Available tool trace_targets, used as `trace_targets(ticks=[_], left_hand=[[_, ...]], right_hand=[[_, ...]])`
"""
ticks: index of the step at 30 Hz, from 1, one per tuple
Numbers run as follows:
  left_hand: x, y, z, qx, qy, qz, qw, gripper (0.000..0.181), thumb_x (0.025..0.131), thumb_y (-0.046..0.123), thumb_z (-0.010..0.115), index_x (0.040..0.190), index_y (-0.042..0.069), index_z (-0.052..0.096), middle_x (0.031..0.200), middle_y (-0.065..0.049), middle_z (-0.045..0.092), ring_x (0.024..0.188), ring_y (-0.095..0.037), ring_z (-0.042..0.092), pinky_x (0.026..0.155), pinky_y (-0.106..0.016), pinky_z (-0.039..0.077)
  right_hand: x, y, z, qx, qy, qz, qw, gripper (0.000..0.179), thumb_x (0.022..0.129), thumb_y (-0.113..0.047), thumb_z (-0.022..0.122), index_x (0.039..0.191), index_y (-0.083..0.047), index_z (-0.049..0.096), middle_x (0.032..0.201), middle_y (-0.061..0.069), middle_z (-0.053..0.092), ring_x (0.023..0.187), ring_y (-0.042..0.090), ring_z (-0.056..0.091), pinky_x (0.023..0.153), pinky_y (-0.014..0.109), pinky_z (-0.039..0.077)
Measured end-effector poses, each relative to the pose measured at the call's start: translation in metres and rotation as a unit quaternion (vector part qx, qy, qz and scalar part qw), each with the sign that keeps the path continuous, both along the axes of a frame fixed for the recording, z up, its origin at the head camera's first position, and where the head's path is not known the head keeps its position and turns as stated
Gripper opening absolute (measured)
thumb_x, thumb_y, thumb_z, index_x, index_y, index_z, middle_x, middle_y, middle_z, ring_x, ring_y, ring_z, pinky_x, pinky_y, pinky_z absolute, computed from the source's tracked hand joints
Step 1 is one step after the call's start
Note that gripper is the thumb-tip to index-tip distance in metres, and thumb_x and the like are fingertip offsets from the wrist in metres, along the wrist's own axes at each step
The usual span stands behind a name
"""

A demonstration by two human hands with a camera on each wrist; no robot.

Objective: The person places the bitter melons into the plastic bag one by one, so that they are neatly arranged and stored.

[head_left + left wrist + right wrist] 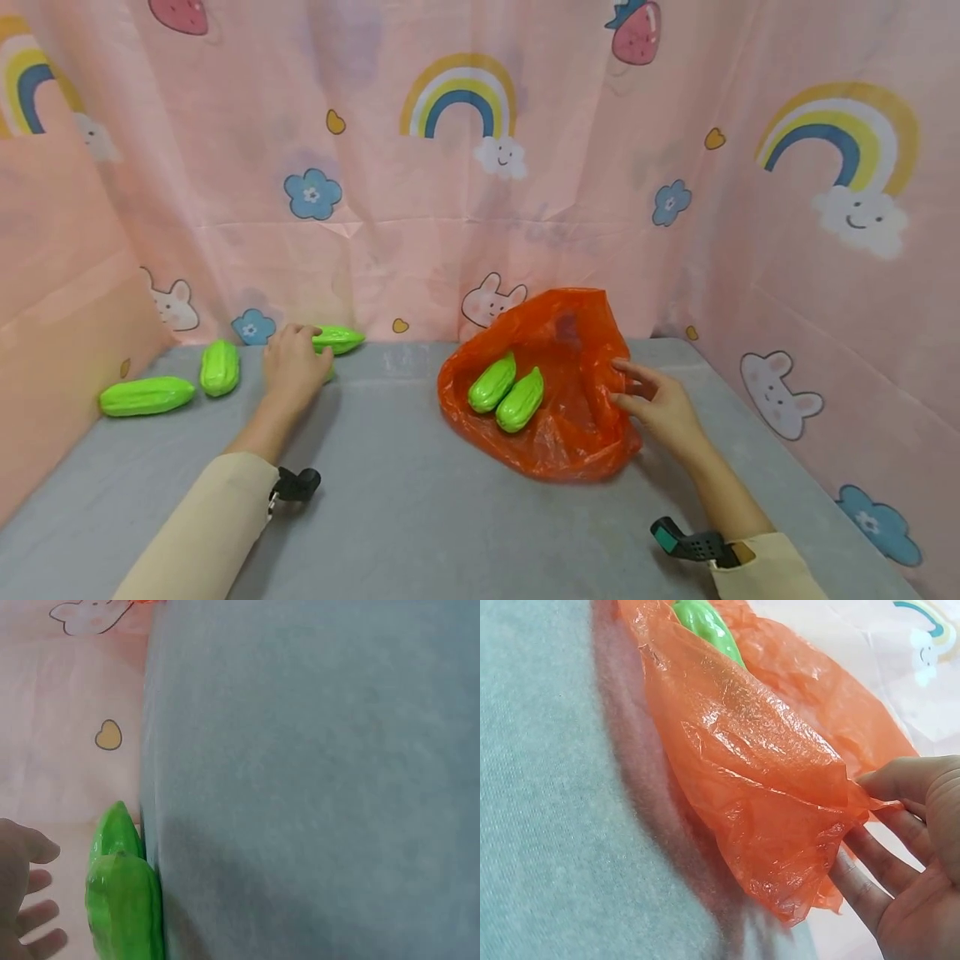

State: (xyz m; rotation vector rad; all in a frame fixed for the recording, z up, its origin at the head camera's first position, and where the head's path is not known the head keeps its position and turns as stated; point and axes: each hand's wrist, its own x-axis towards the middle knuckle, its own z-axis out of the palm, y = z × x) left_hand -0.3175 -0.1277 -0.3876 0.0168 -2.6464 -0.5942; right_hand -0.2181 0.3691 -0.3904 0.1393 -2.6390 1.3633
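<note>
At the back left of the table, my left hand hovers beside two glossy green ribbed toy gourds, one of them a gourd at the back edge. The left wrist view shows the fingers spread and apart from the nearer gourd, with the other gourd behind it. My right hand pinches the right side of an orange plastic bag between thumb and fingers. The bag's mouth faces me, and two more gourds, a left one and a right one, lie inside.
Farther left on the grey table lie a long gourd and another gourd. A pink printed curtain rises along the back and both sides. Each wrist wears a black strap.
</note>
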Motion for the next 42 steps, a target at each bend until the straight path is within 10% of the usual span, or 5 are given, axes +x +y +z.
trace_targets(ticks=[11, 24, 42], left_hand=[[-0.008, -0.017, -0.02, 0.124, -0.024, -0.007, 0.992, 0.056, 0.093, 0.027, 0.066, 0.131, -0.013, 0.057, 0.138, -0.035, 0.049, 0.134, -0.05, 0.038, 0.113, -0.057, 0.029], [-0.004, -0.021, -0.029, 0.141, -0.027, -0.049, 0.9885, 0.053, 0.084, 0.015, 0.067, 0.13, -0.013, 0.06, 0.138, -0.039, 0.05, 0.133, -0.053, 0.043, 0.114, -0.059, 0.034], [0.01, 0.005, -0.031, 0.157, -0.129, -0.152, 0.9672, 0.074, 0.096, 0.028, 0.064, 0.153, -0.008, 0.033, 0.16, -0.031, 0.029, 0.148, -0.047, 0.031, 0.122, -0.06, 0.027]], right_hand=[[0.0, -0.003, 0.0, 0.003, 0.005, 0.002, 1.0, 0.058, 0.098, -0.018, 0.066, 0.15, -0.004, 0.047, 0.142, 0.025, 0.056, 0.119, 0.038, 0.061, 0.08, 0.012, 0.054], [0.001, -0.001, 0.0, -0.006, 0.002, 0.002, 1.0, 0.057, 0.097, -0.018, 0.067, 0.149, -0.004, 0.048, 0.142, 0.025, 0.057, 0.12, 0.038, 0.061, 0.08, 0.012, 0.054], [0.0, 0.0, -0.003, -0.006, -0.002, 0.005, 1.0, 0.058, 0.098, -0.02, 0.067, 0.15, -0.003, 0.047, 0.142, 0.024, 0.057, 0.116, 0.033, 0.061, 0.08, 0.013, 0.054]])
